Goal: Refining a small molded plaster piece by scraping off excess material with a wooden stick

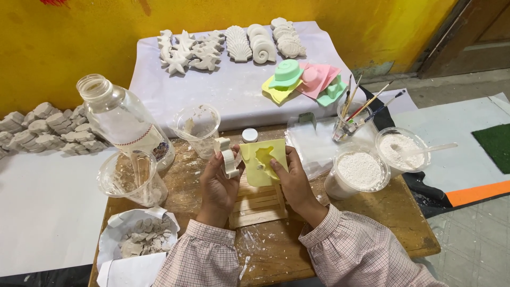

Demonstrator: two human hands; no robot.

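My left hand [218, 183] holds a small white plaster seahorse figure [227, 155] upright by its lower part. Right beside it, my right hand [294, 178] grips a yellow flexible mould [264, 159] with an empty seahorse-shaped hollow facing me. Figure and mould nearly touch. Both hands hover over a small rack of wooden sticks [257, 204] on the wooden table [393, 212].
A tilted clear bottle [122, 119] and plastic cups [133, 178] stand left. Two tubs of white powder [361, 172] and a cup of brushes [348, 125] sit right. A bowl of plaster scraps [141, 239] is near left. Finished casts [234, 45] and coloured moulds [303, 79] lie behind.
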